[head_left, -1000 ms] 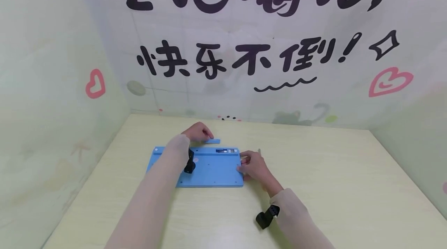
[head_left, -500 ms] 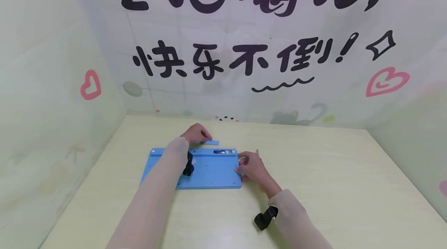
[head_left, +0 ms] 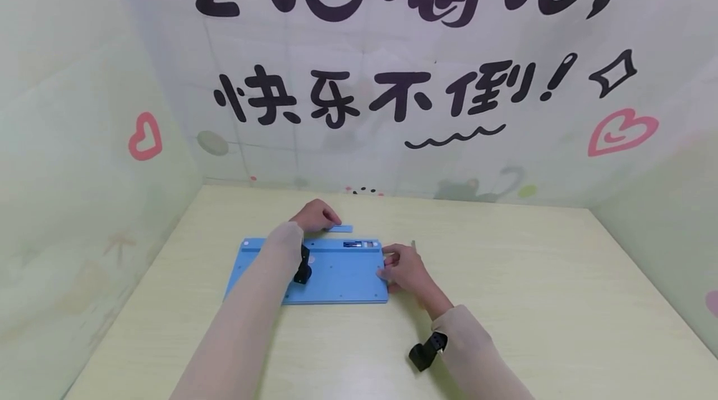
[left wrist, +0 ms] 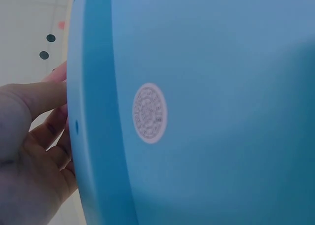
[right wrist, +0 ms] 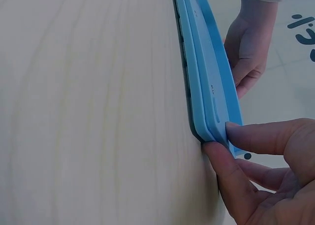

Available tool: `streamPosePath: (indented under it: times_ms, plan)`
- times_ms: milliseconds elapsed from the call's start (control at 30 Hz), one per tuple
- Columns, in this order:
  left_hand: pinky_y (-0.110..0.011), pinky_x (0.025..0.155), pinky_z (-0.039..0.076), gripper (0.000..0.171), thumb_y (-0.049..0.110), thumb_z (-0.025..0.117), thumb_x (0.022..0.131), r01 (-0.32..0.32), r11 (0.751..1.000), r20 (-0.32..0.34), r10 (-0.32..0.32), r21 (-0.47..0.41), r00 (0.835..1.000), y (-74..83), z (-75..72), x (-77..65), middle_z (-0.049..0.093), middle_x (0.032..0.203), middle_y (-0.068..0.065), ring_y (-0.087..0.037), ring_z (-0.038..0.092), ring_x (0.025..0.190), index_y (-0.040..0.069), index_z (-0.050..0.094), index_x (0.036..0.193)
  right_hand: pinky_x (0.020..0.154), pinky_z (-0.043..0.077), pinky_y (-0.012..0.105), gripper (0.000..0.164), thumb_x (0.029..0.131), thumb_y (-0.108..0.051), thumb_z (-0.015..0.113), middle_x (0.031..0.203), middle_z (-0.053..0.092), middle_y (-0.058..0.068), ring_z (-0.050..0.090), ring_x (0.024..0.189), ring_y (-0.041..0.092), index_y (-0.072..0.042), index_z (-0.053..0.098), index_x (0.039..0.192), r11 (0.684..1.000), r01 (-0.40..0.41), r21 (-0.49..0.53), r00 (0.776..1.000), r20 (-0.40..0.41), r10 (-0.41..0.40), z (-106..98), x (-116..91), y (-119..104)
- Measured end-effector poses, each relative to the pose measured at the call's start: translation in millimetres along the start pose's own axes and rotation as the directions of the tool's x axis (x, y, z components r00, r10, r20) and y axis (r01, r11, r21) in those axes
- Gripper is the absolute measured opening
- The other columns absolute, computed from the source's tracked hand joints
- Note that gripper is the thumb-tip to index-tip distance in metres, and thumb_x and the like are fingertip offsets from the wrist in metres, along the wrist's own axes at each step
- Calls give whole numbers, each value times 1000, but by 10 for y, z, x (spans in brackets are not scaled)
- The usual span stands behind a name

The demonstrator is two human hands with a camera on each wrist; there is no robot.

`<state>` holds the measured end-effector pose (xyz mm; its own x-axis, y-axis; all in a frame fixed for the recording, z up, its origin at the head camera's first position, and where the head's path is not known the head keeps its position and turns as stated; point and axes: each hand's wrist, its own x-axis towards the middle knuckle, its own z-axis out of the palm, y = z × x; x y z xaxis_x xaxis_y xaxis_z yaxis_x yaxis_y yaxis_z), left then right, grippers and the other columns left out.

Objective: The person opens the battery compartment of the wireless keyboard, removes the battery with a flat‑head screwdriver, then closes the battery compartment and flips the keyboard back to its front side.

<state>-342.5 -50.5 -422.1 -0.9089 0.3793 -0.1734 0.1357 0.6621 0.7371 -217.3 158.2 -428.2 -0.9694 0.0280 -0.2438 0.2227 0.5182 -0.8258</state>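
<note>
A blue keyboard [head_left: 342, 278] lies face down on the table, keys just showing along its underside in the right wrist view. Near its far right corner, an uncovered battery compartment [head_left: 359, 243] shows a dark battery inside. Just beyond the far edge, my left hand [head_left: 316, 215] pinches a small blue battery cover [head_left: 344, 228]; the keyboard hides its fingertips in the left wrist view. My right hand [right wrist: 275, 171] grips the keyboard's right end, thumb on the upturned back and a finger at the lower edge. A round white sticker [left wrist: 149, 113] marks the back.
The pale wooden table [head_left: 533, 300] stretches out on both sides of the keyboard. Printed cloth walls [head_left: 359, 157] close in the back and sides. Behind the right hand, a thin grey item [head_left: 414, 243] sticks out. Each wrist carries a black camera [head_left: 427, 351].
The whole scene shifts slightly left and down in the head view between the first two frames. Both hands keep their holds, and the cover stays beyond the keyboard's far edge.
</note>
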Motion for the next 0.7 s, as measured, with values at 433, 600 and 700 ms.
streamPosePath:
  times_ms: [433,600,700]
  plan:
    - [-39,89,42,15,2,59,86,1,1000,-26,-1,15,1000,-13,-28,-42,63,103,-8,-22,54,93,5,70,95,53,52,29,49,79,-1,70,91,53,12,54,74,22,0,51,124,1000,-7,19,1000,10,7,-9,-12,-6]
    - [-38,84,43,17,2,57,87,-13,1000,-4,13,8,1000,9,-108,-172,61,104,-10,-23,52,90,1,67,100,53,52,29,49,79,-1,70,91,53,11,54,74,22,-1,52,124,1000,-7,3,1000,0,7,-4,-7,8]
    - [-36,81,44,17,3,56,87,-22,1000,15,21,18,1000,5,-140,-233,60,101,-9,-22,52,87,1,67,100,53,52,28,49,79,-1,70,91,54,11,54,75,22,-1,52,124,1000,-10,-4,1000,-8,10,1,-2,18]
